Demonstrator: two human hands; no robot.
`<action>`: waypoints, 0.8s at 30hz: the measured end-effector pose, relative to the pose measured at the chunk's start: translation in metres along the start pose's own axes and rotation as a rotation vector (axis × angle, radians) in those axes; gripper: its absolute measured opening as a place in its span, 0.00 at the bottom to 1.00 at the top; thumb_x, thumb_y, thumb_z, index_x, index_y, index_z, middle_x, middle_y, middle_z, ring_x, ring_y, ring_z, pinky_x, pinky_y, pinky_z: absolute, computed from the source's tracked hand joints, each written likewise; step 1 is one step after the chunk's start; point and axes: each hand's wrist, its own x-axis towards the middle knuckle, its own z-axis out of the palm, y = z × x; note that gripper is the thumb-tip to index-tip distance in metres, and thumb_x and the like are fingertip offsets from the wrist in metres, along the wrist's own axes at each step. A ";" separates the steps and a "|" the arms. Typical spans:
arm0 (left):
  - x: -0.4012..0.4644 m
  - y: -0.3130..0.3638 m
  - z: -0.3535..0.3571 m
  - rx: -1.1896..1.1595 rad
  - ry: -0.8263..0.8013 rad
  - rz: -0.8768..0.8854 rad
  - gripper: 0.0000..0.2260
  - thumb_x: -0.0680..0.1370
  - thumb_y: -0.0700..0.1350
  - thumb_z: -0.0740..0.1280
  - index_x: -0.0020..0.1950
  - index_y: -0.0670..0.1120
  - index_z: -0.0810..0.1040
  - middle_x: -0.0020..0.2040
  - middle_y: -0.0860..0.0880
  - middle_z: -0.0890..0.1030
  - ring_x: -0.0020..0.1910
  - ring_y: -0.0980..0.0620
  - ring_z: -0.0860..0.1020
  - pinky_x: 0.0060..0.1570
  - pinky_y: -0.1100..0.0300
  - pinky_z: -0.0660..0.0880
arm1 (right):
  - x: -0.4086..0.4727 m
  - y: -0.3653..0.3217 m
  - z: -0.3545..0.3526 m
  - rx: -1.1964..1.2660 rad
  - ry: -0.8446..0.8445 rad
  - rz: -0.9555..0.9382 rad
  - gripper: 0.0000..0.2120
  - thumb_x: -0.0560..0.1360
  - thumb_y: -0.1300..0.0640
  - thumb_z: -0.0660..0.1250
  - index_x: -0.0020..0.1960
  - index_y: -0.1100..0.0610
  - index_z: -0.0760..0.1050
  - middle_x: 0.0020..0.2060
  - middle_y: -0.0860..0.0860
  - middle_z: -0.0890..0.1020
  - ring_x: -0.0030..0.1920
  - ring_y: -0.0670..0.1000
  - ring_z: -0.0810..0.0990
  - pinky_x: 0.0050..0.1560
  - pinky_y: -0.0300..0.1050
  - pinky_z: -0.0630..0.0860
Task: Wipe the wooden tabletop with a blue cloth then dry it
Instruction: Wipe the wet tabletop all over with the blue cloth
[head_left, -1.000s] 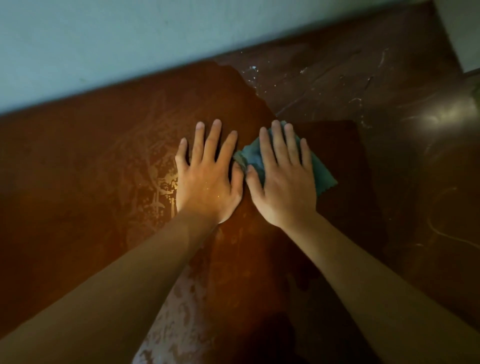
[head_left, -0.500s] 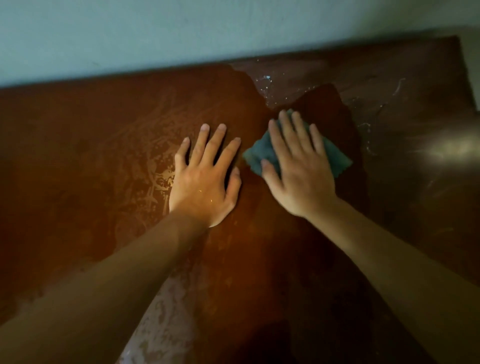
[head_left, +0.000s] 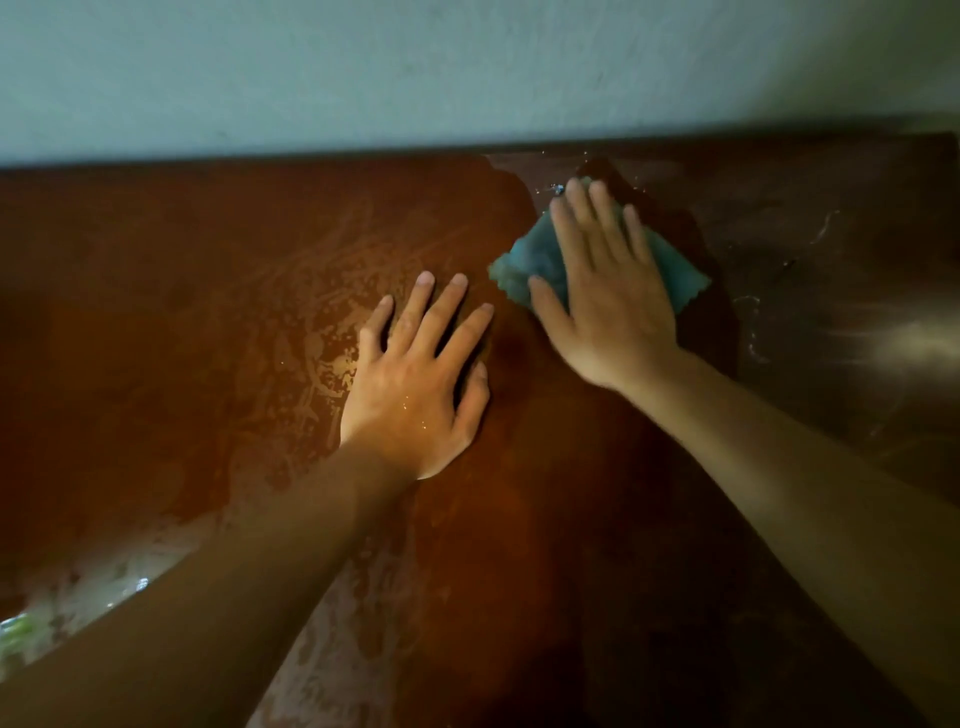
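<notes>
While left hand (head_left: 415, 395) rests flat, right hand (head_left: 608, 306) presses cloth (head_left: 530, 260) (near wall (head_left: 415, 67)).

Right hand (head_left: 608, 296) blurred and covers mid cloth (head_left: 530, 260), both forearms cut off at bottom edge, table (head_left: 156, 312) runs off left/right edges.

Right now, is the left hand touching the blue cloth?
Apart. The head view shows bare wet tabletop between the left hand and the blue cloth, which lies under the right hand.
</notes>
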 end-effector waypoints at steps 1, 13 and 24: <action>0.000 -0.001 0.000 0.002 -0.004 -0.001 0.24 0.83 0.55 0.54 0.79 0.50 0.65 0.81 0.46 0.60 0.81 0.43 0.52 0.77 0.41 0.50 | -0.018 -0.008 0.003 0.006 0.017 -0.046 0.35 0.84 0.41 0.45 0.82 0.63 0.52 0.82 0.60 0.53 0.83 0.58 0.49 0.82 0.59 0.48; 0.001 -0.001 -0.001 0.003 -0.001 -0.013 0.26 0.83 0.55 0.53 0.79 0.46 0.65 0.80 0.46 0.61 0.81 0.45 0.53 0.77 0.42 0.51 | 0.063 -0.003 -0.012 -0.025 -0.008 -0.241 0.33 0.83 0.42 0.48 0.83 0.60 0.54 0.83 0.56 0.55 0.83 0.55 0.51 0.83 0.55 0.46; 0.002 -0.001 0.001 -0.024 0.002 -0.004 0.25 0.82 0.56 0.54 0.76 0.46 0.69 0.79 0.45 0.63 0.81 0.43 0.55 0.77 0.40 0.54 | 0.035 -0.008 -0.010 -0.029 -0.039 -0.382 0.32 0.83 0.43 0.48 0.83 0.58 0.55 0.83 0.55 0.56 0.83 0.54 0.51 0.82 0.56 0.49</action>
